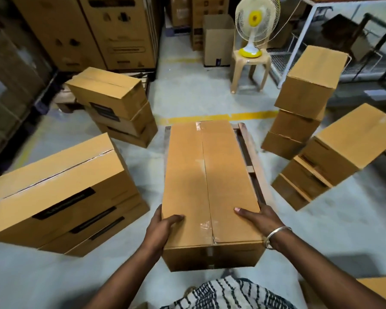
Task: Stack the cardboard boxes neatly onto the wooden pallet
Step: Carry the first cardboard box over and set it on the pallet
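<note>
Where hands (206, 221) grip: long smooth carton (207, 186).

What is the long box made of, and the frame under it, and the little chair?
Box: matte brown cardboard, taped seam down the top. Frame, the pallet: looks like bare wood slats. Chair: smooth beige, probably moulded plastic.

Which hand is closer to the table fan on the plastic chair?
Right. The right hand grips the long box on the fan's side; the left hand grips the box's opposite edge, farther from it.
</note>
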Tool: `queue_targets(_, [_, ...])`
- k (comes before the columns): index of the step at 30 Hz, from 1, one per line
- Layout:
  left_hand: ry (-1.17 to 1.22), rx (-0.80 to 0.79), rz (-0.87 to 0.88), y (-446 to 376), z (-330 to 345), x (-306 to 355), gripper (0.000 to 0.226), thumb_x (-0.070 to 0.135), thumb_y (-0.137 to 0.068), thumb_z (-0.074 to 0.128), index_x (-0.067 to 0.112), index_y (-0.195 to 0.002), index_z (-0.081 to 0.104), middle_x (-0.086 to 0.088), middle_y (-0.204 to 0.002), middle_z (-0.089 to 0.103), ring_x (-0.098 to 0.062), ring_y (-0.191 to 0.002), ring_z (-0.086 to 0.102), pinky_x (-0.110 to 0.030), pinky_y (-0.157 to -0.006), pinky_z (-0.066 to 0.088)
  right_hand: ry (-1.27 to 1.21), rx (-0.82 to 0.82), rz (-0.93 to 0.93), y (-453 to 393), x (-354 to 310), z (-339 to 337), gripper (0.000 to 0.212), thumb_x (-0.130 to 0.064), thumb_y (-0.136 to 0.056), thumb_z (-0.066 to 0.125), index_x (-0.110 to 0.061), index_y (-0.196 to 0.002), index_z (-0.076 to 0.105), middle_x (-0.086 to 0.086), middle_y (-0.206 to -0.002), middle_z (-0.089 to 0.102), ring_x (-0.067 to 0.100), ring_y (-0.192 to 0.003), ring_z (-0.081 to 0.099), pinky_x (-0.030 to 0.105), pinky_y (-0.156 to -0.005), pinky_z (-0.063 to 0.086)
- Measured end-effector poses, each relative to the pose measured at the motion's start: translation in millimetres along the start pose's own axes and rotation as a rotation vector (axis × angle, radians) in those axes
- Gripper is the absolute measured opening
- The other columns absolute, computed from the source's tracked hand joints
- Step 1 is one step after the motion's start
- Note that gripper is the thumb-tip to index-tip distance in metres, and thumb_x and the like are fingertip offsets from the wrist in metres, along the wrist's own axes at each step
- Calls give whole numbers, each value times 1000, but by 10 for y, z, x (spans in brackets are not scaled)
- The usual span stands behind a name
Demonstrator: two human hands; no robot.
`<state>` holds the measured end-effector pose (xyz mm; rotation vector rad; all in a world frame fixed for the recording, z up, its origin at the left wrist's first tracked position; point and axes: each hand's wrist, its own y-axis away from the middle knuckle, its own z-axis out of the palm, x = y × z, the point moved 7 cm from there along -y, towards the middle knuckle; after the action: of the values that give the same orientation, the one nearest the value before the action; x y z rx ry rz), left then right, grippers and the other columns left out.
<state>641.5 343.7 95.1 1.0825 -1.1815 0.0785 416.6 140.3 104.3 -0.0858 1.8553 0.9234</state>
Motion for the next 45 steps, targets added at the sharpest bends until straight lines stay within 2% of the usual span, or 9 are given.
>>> queue_targets(6, [6, 43, 8, -397, -1, 315, 65, 35, -68, 79, 34, -127, 53, 1, -116, 68, -25, -103, 66, -45, -89, 55, 7, -26, -14, -496, -369, 57, 45, -36, -73, 84, -19, -108, 61, -4, -94, 69, 17, -87, 66, 26, -65, 49])
queue_targets(10, [-18, 78, 16, -687, 43, 592, 71, 38, -61, 80, 34, -127, 55, 0, -116, 69, -27, -102, 68, -50, -91, 55, -18, -53, -21, -890, -555, 50, 86, -63, -39, 91, -18, -109, 69, -2, -97, 76, 20, -90, 71, 35, -83, 56])
queue_targets(14, [-17, 101, 43, -881, 192, 938, 55, 23, -77, 77, 24, -127, 54, -4, -114, 69, -28, -100, 67, -42, -84, 56, -70, -90, -12, -1244, -788, -20, 44, -28, -73, 86, -14, -111, 68, 4, -99, 74, 23, -89, 71, 34, -78, 57])
queue_targets(21, [-80, 152, 76, -1200, 343, 1478, 52, 30, -85, 73, 17, -131, 53, -4, -113, 70, -25, -98, 68, -44, -89, 55, -34, -121, 4, -1744, -1247, -159, 41, -38, -69, 88, -15, -98, 70, 6, -94, 77, 27, -86, 73, 45, -88, 58])
queue_targets(26, [-138, 138, 105, -1523, 374, 1906, 49, 27, -91, 67, 11, -133, 49, -7, -113, 64, -18, -90, 62, -27, -64, 46, -49, -161, 2, -2021, -1639, -147, 40, -34, -75, 85, -10, -103, 68, 10, -96, 76, 28, -85, 73, 36, -78, 59])
queue_targets(35, [-159, 80, 19, -2406, 137, 2344, 47, 28, -91, 66, 12, -131, 48, -7, -110, 64, -21, -92, 61, -33, -71, 47, -64, -138, 45, -2714, -2022, 206, 29, -28, -79, 82, -10, -98, 68, 5, -84, 75, 18, -67, 71, 20, -51, 51])
queue_targets(39, [-126, 31, -73, -3229, -227, 2463, 48, 29, -89, 68, 10, -130, 50, -9, -111, 67, -27, -96, 66, -36, -75, 52, -10, -112, 98, -3391, -2174, 683, 56, -41, -67, 88, -7, -107, 70, 5, -90, 77, 23, -80, 75, 28, -69, 58])
queue_targets(42, [-147, 15, -117, -3981, -516, 2531, 53, 36, -85, 69, 16, -131, 52, -8, -115, 68, -29, -101, 66, -45, -90, 54, 40, -78, 140, -3967, -2235, 1083, 99, -68, -31, 91, -13, -110, 69, 0, -97, 77, 21, -89, 74, 39, -90, 57])
queue_targets(45, [-184, 3, -147, -4692, -734, 2572, 59, 47, -79, 69, 22, -130, 52, -4, -117, 67, -29, -103, 64, -50, -95, 52, 71, -54, 175, -4513, -2290, 1458, 97, -65, -32, 91, -13, -111, 70, -2, -100, 77, 17, -90, 74, 31, -83, 56])
